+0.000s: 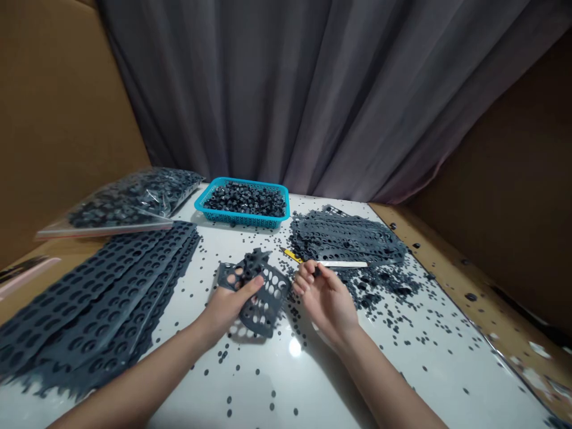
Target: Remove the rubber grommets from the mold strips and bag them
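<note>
A: What is being held in the hands?

B: A perforated dark grey strip (263, 304) is gripped by the left hand (227, 304), with the thumb laid across it and the fingers (230, 277) curled behind it. A knobbly dark clump (254, 265) is seen at the strip's upper end. The right hand (326, 298) is kept just beside the strip, not touching it, and is closed into a pinch. A small dark piece (316, 271) is held at its fingertips.

A: What is found directly around and below the hands?

B: A glossy white worktop (290, 369) is spread beneath both hands, and loose dark pieces (277, 363) are scattered over it, most thickly to the right of the right hand.

A: And to either side?

B: To the left of the left hand, a broad stack of punched strips (89, 304) is laid out, with its long edges angled away from the hands. Beyond the right hand, a heaped pile of punched strips (348, 238) is seen. Between that pile and the hands, a slim yellow-and-white tool (330, 263) is lying on the worktop.

A: What lies farthest off?

B: Beyond the hands, a blue plastic basket (241, 202) is filled with dark pieces. Farther left, a clear plastic bag (134, 199) packed with similar pieces is resting against the cardboard wall (58, 119). Behind everything, a grey curtain (313, 89) is hung.
</note>
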The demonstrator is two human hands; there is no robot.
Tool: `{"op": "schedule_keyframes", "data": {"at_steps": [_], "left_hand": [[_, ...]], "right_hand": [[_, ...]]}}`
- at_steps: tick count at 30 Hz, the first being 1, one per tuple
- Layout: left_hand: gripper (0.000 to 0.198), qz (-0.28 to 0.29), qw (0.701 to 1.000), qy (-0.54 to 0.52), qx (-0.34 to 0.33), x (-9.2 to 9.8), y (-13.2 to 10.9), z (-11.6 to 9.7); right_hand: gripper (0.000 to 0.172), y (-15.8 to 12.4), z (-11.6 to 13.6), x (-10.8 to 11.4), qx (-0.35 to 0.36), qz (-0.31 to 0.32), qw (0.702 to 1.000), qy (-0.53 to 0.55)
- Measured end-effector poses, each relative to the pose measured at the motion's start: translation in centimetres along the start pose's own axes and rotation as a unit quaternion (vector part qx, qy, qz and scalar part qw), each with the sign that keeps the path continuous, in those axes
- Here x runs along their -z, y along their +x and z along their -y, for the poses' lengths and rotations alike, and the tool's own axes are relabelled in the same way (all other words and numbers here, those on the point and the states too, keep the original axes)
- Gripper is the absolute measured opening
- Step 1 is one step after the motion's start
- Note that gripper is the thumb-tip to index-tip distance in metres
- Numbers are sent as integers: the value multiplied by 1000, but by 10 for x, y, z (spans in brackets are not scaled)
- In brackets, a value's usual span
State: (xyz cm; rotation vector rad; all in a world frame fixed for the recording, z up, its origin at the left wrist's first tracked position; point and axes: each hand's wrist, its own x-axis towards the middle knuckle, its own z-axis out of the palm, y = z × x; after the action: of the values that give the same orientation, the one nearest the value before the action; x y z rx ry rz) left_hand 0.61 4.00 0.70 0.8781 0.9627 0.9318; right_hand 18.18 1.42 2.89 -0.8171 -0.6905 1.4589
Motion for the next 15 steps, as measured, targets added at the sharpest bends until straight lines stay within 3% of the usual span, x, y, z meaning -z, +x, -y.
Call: {"op": "schedule_keyframes", "data": {"at_steps": [6, 11, 15], "left_hand": [[40, 53, 994, 89, -45, -2, -3, -3], [41, 89, 990, 95, -59, -3, -2, -5], [39, 94, 990, 83, -60, -4, -1, -3]], "right_hand": [[3, 6, 1, 15, -53, -21, 997, 46], [9, 5, -6, 20, -114, 10, 992, 59], [6, 1, -1, 18, -153, -4, 980, 130]]}}
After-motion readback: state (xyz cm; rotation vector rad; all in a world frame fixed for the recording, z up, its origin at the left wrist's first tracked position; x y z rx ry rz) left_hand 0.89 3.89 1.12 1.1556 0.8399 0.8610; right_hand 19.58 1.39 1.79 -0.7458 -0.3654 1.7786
